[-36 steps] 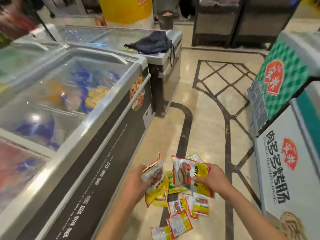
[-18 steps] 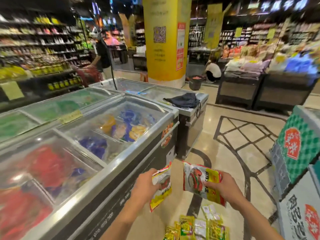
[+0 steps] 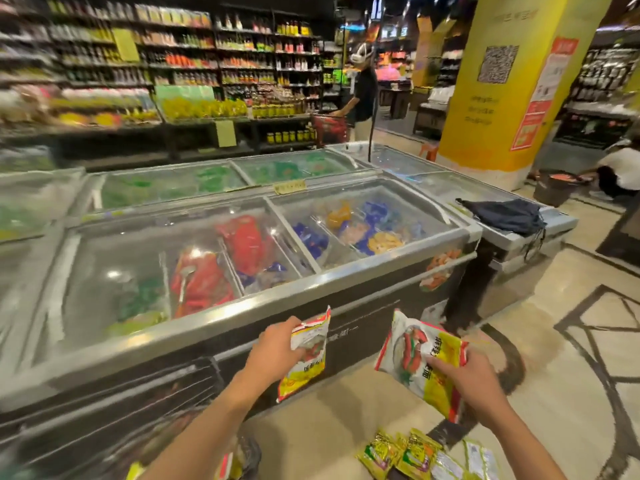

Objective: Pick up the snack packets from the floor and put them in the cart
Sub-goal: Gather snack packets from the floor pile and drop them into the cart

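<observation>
1. Yellow-and-white snack packet (image 3: 306, 355) hangs pinched between the thumb and fingers of my left hand (image 3: 273, 355).
2. My right hand (image 3: 467, 386) grips a larger packet (image 3: 412, 355) by its lower corner.
3. Other packets (image 3: 398, 455) lie on the floor (image 3: 346, 410) below.
4. Blurred dark mesh (image 3: 138, 400) at lower left may be the cart. I should swing both packets there and release them low.

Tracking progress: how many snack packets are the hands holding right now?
2: first packet in the left hand, second packet in the right hand; others may hide behind them.
</observation>
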`<state>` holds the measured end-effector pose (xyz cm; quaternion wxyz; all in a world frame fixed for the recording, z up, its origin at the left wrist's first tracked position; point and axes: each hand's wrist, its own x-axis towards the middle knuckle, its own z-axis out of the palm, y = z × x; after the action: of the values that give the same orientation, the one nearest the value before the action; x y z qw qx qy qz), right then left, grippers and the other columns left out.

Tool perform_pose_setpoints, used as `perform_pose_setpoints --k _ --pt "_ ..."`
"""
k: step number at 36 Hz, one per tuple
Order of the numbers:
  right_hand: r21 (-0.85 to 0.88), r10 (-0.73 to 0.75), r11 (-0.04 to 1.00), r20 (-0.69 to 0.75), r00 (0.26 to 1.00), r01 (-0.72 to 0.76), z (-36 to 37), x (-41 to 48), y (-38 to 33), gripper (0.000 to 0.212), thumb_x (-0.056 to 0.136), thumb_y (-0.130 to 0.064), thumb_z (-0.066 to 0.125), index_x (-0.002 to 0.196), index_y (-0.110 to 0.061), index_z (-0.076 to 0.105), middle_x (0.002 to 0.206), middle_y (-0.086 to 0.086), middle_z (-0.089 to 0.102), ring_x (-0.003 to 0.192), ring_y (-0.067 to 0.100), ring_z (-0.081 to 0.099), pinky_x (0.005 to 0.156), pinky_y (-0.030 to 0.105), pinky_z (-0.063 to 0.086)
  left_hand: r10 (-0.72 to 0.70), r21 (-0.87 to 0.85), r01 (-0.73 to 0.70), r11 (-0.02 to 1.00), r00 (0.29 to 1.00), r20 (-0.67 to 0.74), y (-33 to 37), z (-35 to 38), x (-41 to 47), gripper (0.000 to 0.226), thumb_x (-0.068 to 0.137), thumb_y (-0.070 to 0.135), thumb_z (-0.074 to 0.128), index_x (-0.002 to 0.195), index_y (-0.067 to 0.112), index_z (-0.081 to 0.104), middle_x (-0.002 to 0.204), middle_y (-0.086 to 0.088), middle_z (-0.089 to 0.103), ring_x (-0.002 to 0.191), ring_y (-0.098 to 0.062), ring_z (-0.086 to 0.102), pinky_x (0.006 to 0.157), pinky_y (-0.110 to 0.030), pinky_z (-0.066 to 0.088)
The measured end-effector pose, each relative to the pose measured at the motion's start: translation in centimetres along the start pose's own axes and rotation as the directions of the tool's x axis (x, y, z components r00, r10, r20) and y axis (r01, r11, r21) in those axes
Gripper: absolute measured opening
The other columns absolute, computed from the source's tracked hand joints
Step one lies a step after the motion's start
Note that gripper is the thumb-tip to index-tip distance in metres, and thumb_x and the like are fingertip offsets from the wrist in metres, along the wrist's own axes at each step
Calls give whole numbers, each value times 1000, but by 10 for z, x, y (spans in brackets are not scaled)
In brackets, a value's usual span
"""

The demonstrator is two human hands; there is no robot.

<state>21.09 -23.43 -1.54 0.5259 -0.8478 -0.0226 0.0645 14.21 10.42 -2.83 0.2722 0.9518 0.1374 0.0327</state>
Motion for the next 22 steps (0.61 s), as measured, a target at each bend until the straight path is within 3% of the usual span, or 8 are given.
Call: perform_pose_setpoints --k 5,8,14,18,22 --pt "4 -15 1000 169 986 14 52 -20 13 17 75 -27 80 82 -14 72 74 0 75 69 19 72 70 46 59 -124 19 126 992 991 -53 -53 -18 -80 47 79 31 68 124 25 56 118 -3 66 112 -25 59 82 -30 42" --pt "0 -30 1000 262 965 31 92 -31 12 20 75 -30 79 83 -13 72 73 1 75 69 21 72 69 46 59 -227 34 229 973 972 -69 -88 -34 -125 51 75 43 64 124 32 55 118 0 66 112 -25 60 85 -32 47" --pt "10 1 1000 449 893 -7 178 -62 2 17 77 -17 77 93 -15 71 80 -4 75 75 13 72 79 42 58 -440 169 458 873 888 -131 -152 -60 -196 48 83 34 67 127 22 51 115 -9 66 113 -31 59 82 -36 46" --pt "-7 5 1000 560 828 -1 229 -80 -4 14 79 -14 74 93 -17 71 83 -2 76 77 16 73 81 45 57 -533 138 553 822 831 -160 -187 -59 -237 48 84 35 68 125 19 50 108 -6 67 105 -27 62 80 -36 50" --pt "-37 -24 997 631 775 61 274 -99 -19 15 82 -12 69 94 -20 70 84 -3 76 78 15 72 80 43 58 -600 83 615 784 785 -155 -214 -56 -262 59 84 39 70 134 18 45 121 -5 64 108 -24 61 82 -35 48"
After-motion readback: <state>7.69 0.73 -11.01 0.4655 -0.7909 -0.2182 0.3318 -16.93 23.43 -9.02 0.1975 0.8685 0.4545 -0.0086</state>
